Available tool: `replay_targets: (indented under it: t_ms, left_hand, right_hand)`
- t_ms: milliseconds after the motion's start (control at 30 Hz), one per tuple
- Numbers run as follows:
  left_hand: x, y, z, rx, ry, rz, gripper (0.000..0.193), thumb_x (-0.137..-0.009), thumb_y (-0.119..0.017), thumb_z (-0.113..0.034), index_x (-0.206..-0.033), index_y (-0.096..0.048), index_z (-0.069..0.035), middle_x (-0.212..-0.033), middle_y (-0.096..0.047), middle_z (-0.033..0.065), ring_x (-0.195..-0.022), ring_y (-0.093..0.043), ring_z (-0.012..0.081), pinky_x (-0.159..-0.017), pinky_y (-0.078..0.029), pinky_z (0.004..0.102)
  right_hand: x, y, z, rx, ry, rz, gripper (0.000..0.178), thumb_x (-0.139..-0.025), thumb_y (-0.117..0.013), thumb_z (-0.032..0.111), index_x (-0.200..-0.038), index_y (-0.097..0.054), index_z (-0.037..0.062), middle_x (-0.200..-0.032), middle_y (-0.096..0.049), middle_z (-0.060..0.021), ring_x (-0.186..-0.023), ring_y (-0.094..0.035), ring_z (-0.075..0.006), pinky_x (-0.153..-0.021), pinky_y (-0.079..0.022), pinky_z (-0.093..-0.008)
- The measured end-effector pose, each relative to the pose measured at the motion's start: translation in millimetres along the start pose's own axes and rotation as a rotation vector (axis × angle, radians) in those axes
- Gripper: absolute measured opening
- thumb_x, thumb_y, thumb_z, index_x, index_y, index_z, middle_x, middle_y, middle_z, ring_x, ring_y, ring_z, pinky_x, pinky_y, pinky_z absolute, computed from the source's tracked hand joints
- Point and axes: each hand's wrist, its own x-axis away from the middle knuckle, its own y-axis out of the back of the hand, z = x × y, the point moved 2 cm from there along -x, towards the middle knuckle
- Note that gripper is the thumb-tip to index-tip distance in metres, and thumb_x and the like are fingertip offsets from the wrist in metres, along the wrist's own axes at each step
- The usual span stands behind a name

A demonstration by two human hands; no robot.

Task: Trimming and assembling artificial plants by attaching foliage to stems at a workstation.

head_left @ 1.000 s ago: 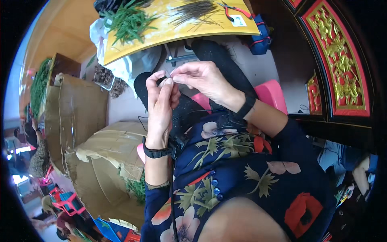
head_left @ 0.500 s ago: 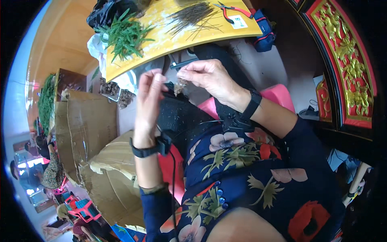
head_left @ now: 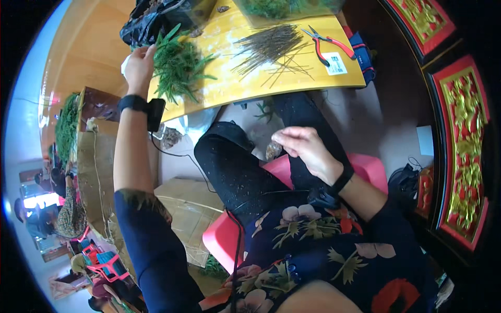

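Observation:
My right hand [head_left: 305, 148] pinches a small brown pine cone [head_left: 273, 150] above my lap, the cone hanging below thumb and fingertips. Out to the left, my left hand [head_left: 139, 70] is at the table's left edge with its fingers curled together. It is beside a pile of green artificial-looking sprigs [head_left: 180, 68]. Whatever its fingertips may hold is hidden. On the yellow table [head_left: 224, 88] lie a bundle of thin brown wire-like stems [head_left: 269, 44] and red-handled pliers [head_left: 331, 44], right of the sprigs.
A black plastic bag [head_left: 151, 23] stands at the table's far left, and a clear bag of greenery [head_left: 282, 10] at the back. Cardboard [head_left: 190, 208] lies left of my pink stool [head_left: 222, 242]. Carved red-gold panels [head_left: 462, 156] line the right. Other people are at the far left.
My left hand has gone from beside the pine cone up and left to the sprigs. My right hand, still holding the cone, has moved lower and right. The view has shifted.

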Motion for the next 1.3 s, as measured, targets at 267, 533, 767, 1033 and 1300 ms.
replay_targets:
  t_ms: [267, 533, 767, 1033, 1300]
  left_hand:
    - [-24, -33, -20, -0.338, -0.029, 0.135, 0.043, -0.081, -0.059, -0.045, -0.093, -0.069, -0.004, -0.089, -0.068, 0.0163, -0.086, -0.064, 0.0326, -0.076, -0.049, 0.0409]
    - [-36, 7, 24, 0.463, 0.13, -0.04, 0.028, -0.091, -0.051, -0.026, -0.102, -0.063, -0.003, -0.091, -0.069, 0.0096, -0.086, -0.064, 0.0231, -0.075, -0.049, 0.0361]
    - [29, 35, 12, 1.361, 0.235, 0.148, 0.027, -0.097, -0.043, -0.017, -0.121, -0.046, -0.005, -0.114, -0.062, 0.0086, -0.096, -0.059, 0.0194, -0.083, -0.047, 0.0323]
    - [138, 46, -38, 1.689, 0.155, 0.185, 0.028, -0.097, -0.043, -0.017, -0.122, -0.047, -0.004, -0.118, -0.058, 0.0138, -0.106, -0.055, 0.0191, -0.091, -0.046, 0.0343]
    - [220, 38, -96, 1.922, 0.214, 0.077, 0.03, -0.097, -0.044, -0.021, -0.121, -0.047, -0.003, -0.119, -0.056, 0.0153, -0.102, -0.056, 0.0206, -0.09, -0.046, 0.037]
  right_hand:
    - [5, 2, -4, 0.022, 0.077, 0.073, 0.015, -0.086, -0.064, 0.011, -0.092, -0.068, -0.0021, -0.076, -0.064, 0.0003, -0.067, -0.053, -0.0027, -0.059, -0.043, -0.017]
    - [10, -1, 12, -0.011, 0.076, 0.177, 0.014, -0.087, -0.063, 0.008, -0.093, -0.066, -0.0043, -0.084, -0.066, -0.004, -0.078, -0.058, -0.0053, -0.073, -0.047, -0.0185]
    - [7, -1, 5, 0.07, 0.128, 0.21, 0.014, -0.087, -0.063, 0.008, -0.092, -0.067, -0.0035, -0.083, -0.066, -0.0037, -0.078, -0.059, -0.0064, -0.073, -0.047, -0.0193]
    - [-7, 0, 2, 0.177, 0.167, 0.284, 0.016, -0.088, -0.061, 0.01, -0.095, -0.066, -0.0026, -0.088, -0.066, -0.0037, -0.083, -0.06, -0.0071, -0.078, -0.047, -0.0212]
    - [4, -31, 64, 0.173, 0.448, 0.278, 0.017, -0.087, -0.062, 0.011, -0.097, -0.066, -0.0025, -0.092, -0.066, -0.004, -0.087, -0.059, -0.0085, -0.079, -0.047, -0.0224]
